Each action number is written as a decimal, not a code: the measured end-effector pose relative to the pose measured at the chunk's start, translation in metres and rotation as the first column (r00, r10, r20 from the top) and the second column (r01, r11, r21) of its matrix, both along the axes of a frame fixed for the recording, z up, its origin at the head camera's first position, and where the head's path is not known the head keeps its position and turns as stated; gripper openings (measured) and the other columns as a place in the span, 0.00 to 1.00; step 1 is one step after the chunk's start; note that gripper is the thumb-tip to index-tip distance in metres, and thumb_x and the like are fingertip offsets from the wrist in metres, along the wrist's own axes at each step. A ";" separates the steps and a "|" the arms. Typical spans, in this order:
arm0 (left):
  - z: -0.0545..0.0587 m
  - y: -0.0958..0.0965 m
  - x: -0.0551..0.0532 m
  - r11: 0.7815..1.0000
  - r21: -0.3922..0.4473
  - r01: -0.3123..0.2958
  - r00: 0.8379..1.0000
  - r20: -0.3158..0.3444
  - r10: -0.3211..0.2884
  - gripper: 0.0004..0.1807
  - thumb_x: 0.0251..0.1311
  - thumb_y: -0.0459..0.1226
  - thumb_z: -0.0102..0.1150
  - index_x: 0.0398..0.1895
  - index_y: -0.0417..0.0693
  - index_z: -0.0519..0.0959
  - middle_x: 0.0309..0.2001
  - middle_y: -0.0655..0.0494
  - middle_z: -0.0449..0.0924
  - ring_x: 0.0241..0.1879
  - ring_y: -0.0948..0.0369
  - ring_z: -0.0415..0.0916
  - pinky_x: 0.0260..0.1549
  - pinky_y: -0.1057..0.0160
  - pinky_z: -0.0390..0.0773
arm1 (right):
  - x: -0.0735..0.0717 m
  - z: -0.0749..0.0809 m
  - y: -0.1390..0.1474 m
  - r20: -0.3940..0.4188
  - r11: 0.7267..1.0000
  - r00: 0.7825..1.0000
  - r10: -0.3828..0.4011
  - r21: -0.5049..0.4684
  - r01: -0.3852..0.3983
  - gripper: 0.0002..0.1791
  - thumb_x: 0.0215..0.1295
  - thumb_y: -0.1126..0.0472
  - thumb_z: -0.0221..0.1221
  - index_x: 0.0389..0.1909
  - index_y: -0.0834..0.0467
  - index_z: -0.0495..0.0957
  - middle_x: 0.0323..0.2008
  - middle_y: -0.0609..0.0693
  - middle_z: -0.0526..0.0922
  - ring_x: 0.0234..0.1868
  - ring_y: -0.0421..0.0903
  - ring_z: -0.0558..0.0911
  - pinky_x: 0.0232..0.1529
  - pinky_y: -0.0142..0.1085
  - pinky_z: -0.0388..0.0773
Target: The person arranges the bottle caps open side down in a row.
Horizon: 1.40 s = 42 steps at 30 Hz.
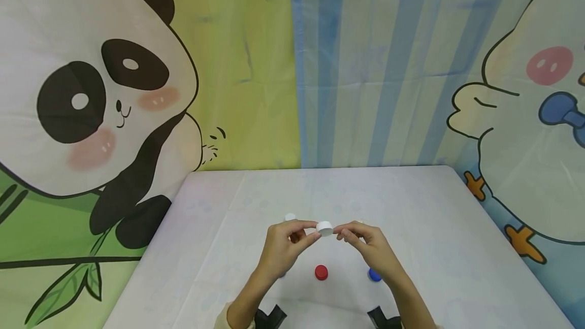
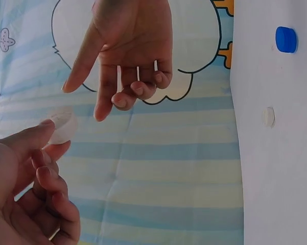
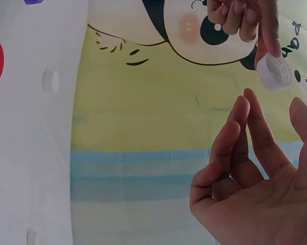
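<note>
A white bottle cap (image 1: 324, 228) is pinched between the thumb and index finger of my left hand (image 1: 289, 248), raised above the table. In the left wrist view the same cap (image 2: 65, 127) shows beyond the thumb tip of my left hand (image 2: 28, 189). Facing it from the other side is my right hand (image 1: 371, 249), fingertips close to the cap. The right wrist view has my right hand (image 3: 255, 178) with thumb and fingers apart and nothing between them. Its fingertips lie just below the held cap (image 3: 274, 72) there.
A red cap (image 1: 321, 272) lies on the white table (image 1: 237, 202), with a blue cap (image 1: 375, 274) to its right, partly behind the right wrist. A white cap (image 1: 290, 217) shows behind the left hand. A purple cap (image 3: 33, 1) shows at the top edge. Printed cloths (image 1: 247, 65) hang behind.
</note>
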State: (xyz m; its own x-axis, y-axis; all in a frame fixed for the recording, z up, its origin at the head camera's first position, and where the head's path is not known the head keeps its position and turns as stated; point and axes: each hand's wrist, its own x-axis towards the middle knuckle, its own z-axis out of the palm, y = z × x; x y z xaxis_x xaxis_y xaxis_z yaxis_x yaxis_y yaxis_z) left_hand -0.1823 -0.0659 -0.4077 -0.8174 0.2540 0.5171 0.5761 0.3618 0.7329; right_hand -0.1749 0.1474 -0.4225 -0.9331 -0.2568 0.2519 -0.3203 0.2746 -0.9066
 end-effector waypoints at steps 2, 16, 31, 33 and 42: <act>0.001 0.001 0.000 1.000 -0.017 0.008 0.998 -0.067 -0.009 0.10 0.50 0.45 0.63 0.36 0.55 0.83 0.16 0.67 0.70 0.15 0.72 0.63 0.14 0.74 0.67 | 0.000 0.001 -0.001 0.019 1.000 1.000 0.021 -0.023 -0.021 0.10 0.65 0.57 0.51 0.39 0.55 0.80 0.33 0.49 0.79 0.38 0.46 0.75 0.43 0.41 0.71; 0.002 0.001 0.001 0.992 -0.120 0.029 0.904 -0.421 -0.077 0.11 0.49 0.40 0.64 0.38 0.52 0.83 0.15 0.67 0.63 0.17 0.74 0.57 0.16 0.82 0.56 | 0.001 0.001 -0.004 0.034 0.990 0.994 0.108 -0.090 -0.105 0.11 0.66 0.61 0.48 0.41 0.58 0.79 0.33 0.49 0.78 0.38 0.45 0.73 0.43 0.45 0.66; 0.000 0.002 0.003 0.989 -0.145 0.018 0.892 -0.445 -0.081 0.12 0.49 0.41 0.64 0.39 0.53 0.83 0.15 0.67 0.64 0.16 0.73 0.59 0.17 0.83 0.57 | 0.006 0.002 -0.004 0.051 0.982 0.988 0.143 -0.128 -0.135 0.11 0.65 0.63 0.50 0.43 0.60 0.78 0.40 0.51 0.79 0.45 0.44 0.74 0.48 0.49 0.68; 0.000 0.002 0.003 0.989 -0.145 0.020 0.893 -0.442 -0.082 0.12 0.49 0.41 0.64 0.39 0.53 0.83 0.15 0.67 0.65 0.16 0.73 0.59 0.17 0.83 0.57 | 0.006 0.002 -0.004 0.050 0.980 0.988 0.149 -0.143 -0.140 0.11 0.65 0.63 0.50 0.43 0.60 0.78 0.41 0.51 0.79 0.47 0.45 0.74 0.49 0.49 0.67; -0.003 0.001 0.001 0.989 -0.144 0.046 0.911 -0.400 -0.100 0.14 0.49 0.41 0.64 0.41 0.52 0.82 0.16 0.67 0.66 0.17 0.73 0.61 0.17 0.83 0.59 | 0.006 0.003 -0.005 0.048 0.981 0.992 0.121 -0.155 -0.112 0.10 0.63 0.63 0.53 0.42 0.59 0.78 0.39 0.51 0.80 0.45 0.46 0.74 0.49 0.49 0.65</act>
